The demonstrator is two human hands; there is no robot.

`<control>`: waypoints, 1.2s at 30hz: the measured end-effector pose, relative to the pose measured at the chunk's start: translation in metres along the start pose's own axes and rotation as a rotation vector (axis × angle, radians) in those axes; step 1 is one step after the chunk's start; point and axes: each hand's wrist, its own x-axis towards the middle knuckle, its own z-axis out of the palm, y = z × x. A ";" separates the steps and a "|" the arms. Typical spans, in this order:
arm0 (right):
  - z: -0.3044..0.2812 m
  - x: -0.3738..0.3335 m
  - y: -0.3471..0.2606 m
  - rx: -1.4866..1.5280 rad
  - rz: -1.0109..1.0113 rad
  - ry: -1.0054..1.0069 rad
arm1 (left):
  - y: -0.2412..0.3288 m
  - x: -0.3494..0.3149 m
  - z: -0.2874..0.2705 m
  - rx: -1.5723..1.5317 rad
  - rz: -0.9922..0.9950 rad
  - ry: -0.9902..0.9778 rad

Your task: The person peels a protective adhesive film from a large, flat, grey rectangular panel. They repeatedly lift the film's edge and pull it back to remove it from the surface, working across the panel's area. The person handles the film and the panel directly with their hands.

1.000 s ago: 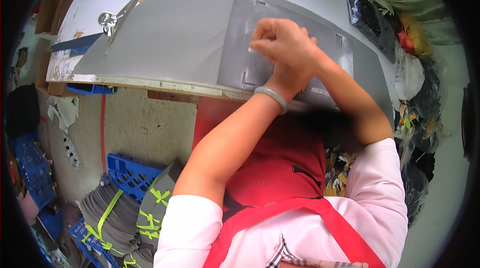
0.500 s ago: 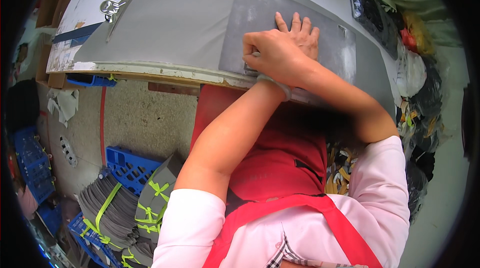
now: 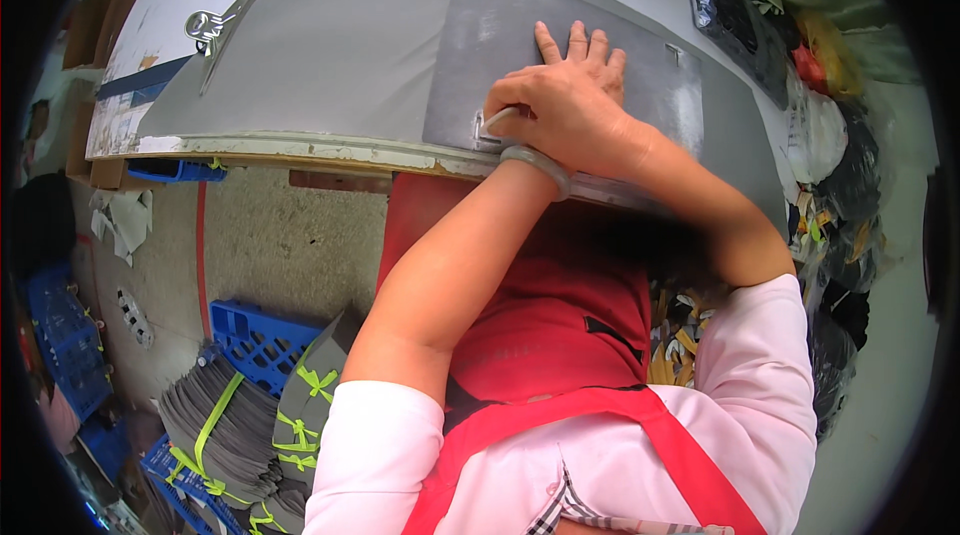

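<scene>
Left hand (image 3: 590, 73) lies flat, fingers spread, a slotted grey board (image 3: 475, 50) beneath them; right hand (image 3: 563, 110), crossed above, curls round a small pale piece (image 3: 503, 117).

R hand (image 3: 553, 103) over L hand (image 3: 602, 77)

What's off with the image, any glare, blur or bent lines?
Head view: the table's front edge bows, and corners go black; head view: whitish haze, maybe glare, on the grey board; head view: spread fingers of the left hand look fairly sharp, while a dark patch below the right forearm is smeared.
</scene>
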 end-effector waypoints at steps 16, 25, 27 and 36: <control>-0.007 0.006 0.007 0.463 -0.074 -0.420 | -0.001 0.001 0.000 0.003 -0.012 0.025; -0.011 -0.070 0.065 1.107 0.234 0.267 | 0.000 0.001 -0.005 0.038 0.044 0.007; -0.001 -0.085 0.107 1.078 0.427 0.344 | 0.001 0.003 -0.006 0.015 0.016 -0.025; 0.028 -0.135 0.219 1.364 0.782 0.439 | 0.002 0.002 -0.003 -0.003 0.006 0.042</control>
